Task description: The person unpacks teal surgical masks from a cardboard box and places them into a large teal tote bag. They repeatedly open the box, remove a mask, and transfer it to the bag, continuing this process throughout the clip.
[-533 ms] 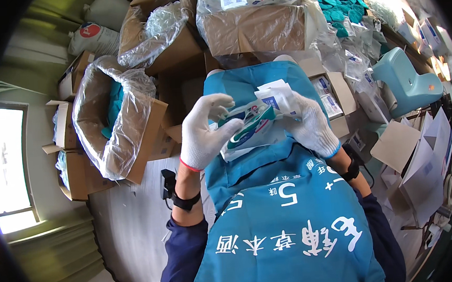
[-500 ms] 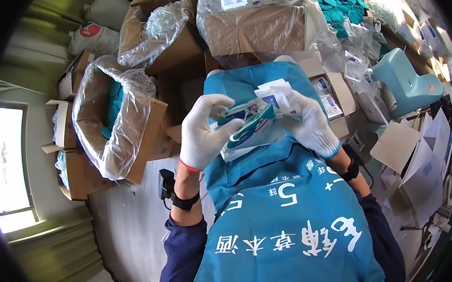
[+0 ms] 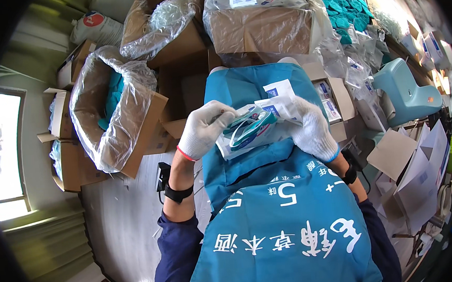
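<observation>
My left hand (image 3: 204, 129), in a white knit glove with a red cuff, is closed in a pinch at the upper left edge of a pale plastic bag (image 3: 233, 150). A folded teal item with white edging (image 3: 252, 127) lies at the bag's mouth; its exact kind I cannot make out. My right hand (image 3: 313, 129), in a matching glove with a blue cuff, grips small white sachets (image 3: 279, 91) with blue print beside the teal item. All this is held over the teal apron (image 3: 285, 168) on my lap.
A plastic-lined carton (image 3: 114, 112) with teal pieces stands at left. Ahead is a large carton (image 3: 263, 31) topped with packaged goods. Close on the right are a small box (image 3: 337, 99) of packets, a light-blue plastic chair (image 3: 403, 89) and opened cartons (image 3: 422, 179).
My left hand has drawn back from the teal item to the bag's upper edge. The teal item now sits lower and nearer the right hand, which still holds the sachets.
</observation>
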### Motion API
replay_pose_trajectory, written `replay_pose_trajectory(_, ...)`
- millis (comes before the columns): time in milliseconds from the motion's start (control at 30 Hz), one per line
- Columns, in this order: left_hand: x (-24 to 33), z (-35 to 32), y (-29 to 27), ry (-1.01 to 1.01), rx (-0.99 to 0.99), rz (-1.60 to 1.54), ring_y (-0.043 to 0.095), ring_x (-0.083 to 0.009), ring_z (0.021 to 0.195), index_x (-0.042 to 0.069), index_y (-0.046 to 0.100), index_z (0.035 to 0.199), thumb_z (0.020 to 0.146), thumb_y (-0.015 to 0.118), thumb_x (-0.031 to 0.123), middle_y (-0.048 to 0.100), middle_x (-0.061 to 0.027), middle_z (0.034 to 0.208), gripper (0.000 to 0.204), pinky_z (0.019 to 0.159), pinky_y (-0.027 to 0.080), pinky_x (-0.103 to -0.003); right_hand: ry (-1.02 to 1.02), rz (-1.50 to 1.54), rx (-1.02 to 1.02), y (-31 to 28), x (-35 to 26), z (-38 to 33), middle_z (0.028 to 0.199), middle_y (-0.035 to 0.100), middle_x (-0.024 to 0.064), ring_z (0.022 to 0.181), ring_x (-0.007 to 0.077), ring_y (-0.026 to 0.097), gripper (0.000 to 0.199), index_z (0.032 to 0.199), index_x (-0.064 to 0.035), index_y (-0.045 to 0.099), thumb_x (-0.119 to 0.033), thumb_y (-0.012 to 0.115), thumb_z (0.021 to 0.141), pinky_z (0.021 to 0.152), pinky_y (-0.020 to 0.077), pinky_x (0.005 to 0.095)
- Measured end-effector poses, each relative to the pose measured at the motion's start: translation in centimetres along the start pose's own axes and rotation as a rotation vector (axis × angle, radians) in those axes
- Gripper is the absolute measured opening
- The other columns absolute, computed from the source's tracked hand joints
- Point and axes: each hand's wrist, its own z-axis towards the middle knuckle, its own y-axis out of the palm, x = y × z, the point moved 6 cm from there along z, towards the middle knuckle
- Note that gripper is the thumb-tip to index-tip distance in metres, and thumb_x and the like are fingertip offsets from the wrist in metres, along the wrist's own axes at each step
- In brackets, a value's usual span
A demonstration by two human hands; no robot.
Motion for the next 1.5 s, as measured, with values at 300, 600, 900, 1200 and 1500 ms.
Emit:
replay_pose_trajectory(300,2.2,0.5,1.8,0.08,-0.081,0.426,0.063,-0.0141,0.08,0.002,0.072,0.102,0.079,0.07,0.007,0.067,-0.0086,0.095,0.023,0.073,0.049,-0.026,-0.107,-0.266,-0.086,1.0,-1.0,-0.1,0.108,0.069,0.0159,0.097,0.0298,0.068,0.041,0.113,-0.0025,0.065,0.005,0.072,0.073,0.087,0.0535,0.0343)
replay_pose_trajectory(600,6.8,-2.3,-7.3,0.48,0.703,0.503,0.061,-0.0279,0.115,-0.001,0.067,0.098,0.075,0.063,-0.008,0.066,-0.016,0.117,0.024,0.1,0.047,-0.038,0.228,0.16,0.092,0.0,1.3,-0.2,0.106,0.071,0.0155,0.092,0.026,0.07,0.042,0.119,-0.0029,0.064,-0.007,0.071,0.079,0.082,0.0547,0.0344)
replay_pose_trajectory(900,6.3,-2.8,-4.3,0.235,0.464,0.353,0.062,-0.0155,0.081,0.0,0.067,0.098,0.082,0.062,0.006,0.065,-0.0084,0.09,0.017,0.074,0.05,-0.029,0.272,0.071,0.032,1.1,0.4,0.2,0.107,0.071,0.0129,0.098,0.024,0.068,0.028,0.114,-0.0015,0.064,-0.006,0.063,0.086,0.088,0.052,0.0332)
replay_pose_trajectory(1200,3.8,-1.0,1.1,0.225,0.15,0.277,0.068,-0.0152,0.079,-0.001,0.07,0.095,0.079,0.075,0.001,0.069,-0.0094,0.087,0.017,0.074,0.053,-0.028,0.223,-0.037,-0.031,1.2,-0.5,0.4,0.109,0.071,0.0144,0.098,0.0278,0.069,0.038,0.118,-0.0012,0.062,-0.001,0.07,0.081,0.086,0.053,0.0333)
replay_pose_trajectory(1500,4.5,-4.7,-9.1,0.2,0.861,-0.024,0.056,-0.0066,0.076,0.001,0.066,0.095,0.093,0.065,0.013,0.062,-0.0006,0.084,0.013,0.067,0.044,-0.022,0.265,0.109,-0.019,0.1,1.0,1.6,0.108,0.069,0.0032,0.1,0.0118,0.063,0.039,0.119,-0.0013,0.062,0.005,0.067,0.08,0.087,0.0511,0.0284)
